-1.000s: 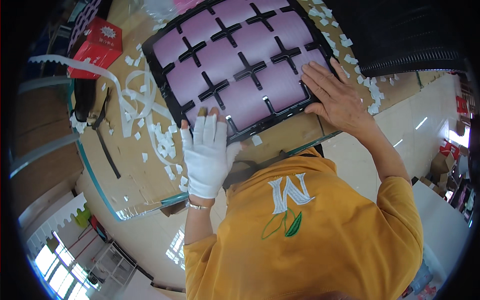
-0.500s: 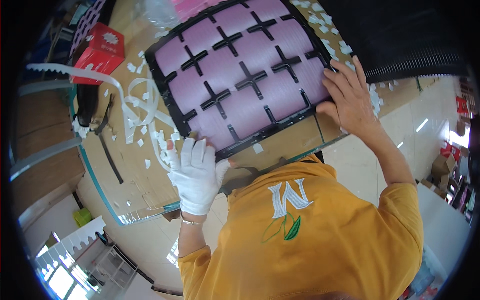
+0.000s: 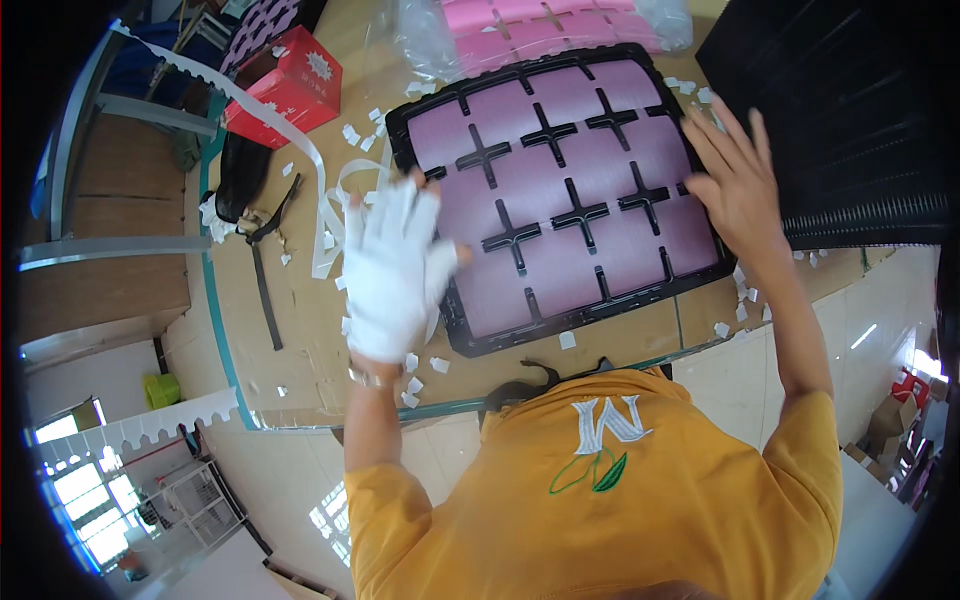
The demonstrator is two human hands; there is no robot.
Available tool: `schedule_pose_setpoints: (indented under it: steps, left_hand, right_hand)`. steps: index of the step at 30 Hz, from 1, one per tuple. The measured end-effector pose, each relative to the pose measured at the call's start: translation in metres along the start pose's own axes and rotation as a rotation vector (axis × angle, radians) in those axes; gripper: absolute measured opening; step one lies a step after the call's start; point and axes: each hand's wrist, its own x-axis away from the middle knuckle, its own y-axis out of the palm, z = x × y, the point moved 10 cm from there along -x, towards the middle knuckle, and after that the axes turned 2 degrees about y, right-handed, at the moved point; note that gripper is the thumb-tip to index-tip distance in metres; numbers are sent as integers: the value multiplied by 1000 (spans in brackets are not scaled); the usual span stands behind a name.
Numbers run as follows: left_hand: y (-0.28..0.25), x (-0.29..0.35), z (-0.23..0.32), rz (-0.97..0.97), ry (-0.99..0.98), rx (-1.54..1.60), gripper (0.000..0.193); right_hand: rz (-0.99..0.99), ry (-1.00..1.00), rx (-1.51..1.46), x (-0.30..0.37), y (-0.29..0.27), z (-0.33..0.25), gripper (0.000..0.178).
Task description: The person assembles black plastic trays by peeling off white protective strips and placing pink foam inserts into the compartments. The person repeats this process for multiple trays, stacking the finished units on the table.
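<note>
A black plastic tray lies on the table in front of me. Shiny lilac material fills it, showing between black cross-shaped dividers. My left hand, in a white glove with bare fingertips, is at the tray's left edge. Its fingers are stretched out and slightly blurred, with nothing in them. My bare right hand is at the tray's right edge, fingers spread and holding nothing. Whether either hand presses on the rim, I cannot tell.
A red box and white strips lie to the left, near a black strap. Pink material in clear plastic sits behind the tray. Black ribbed sheets are at the right. Small white scraps dot the cardboard-covered table.
The tray has come nearer to me and turned a little. My left hand has gone from its near left corner up along the left side. My right hand remains by the right edge.
</note>
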Motion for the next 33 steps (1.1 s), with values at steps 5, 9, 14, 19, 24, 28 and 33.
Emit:
schedule_pose_setpoints:
  steps: [5,9,14,19,24,28,33]
  left_hand:
    - [72,-55,-25,-45,44,162,65]
    - [97,-62,-34,-151,-10,93,72]
    - [100,-59,-45,-158,11,-121,66]
    - [93,-60,-54,-168,-46,-153,59]
    - [80,-69,-44,-95,-5,-129,56]
    - [92,-63,-34,-115,19,-68,57]
    - [88,-65,-49,-152,-32,-195,56]
  right_hand:
    - [-81,-118,-54,-62,80,-11,60]
    - [-243,-18,-89,-64,120,7,65]
    - [-155,-39,31,-61,121,28,65]
    - [-371,55,96,-82,115,23,59]
    - [-325,6,64,-88,108,10,56]
    - [-146,-64,14,-74,116,4,56]
    - [-200,37,108,-73,120,35,59]
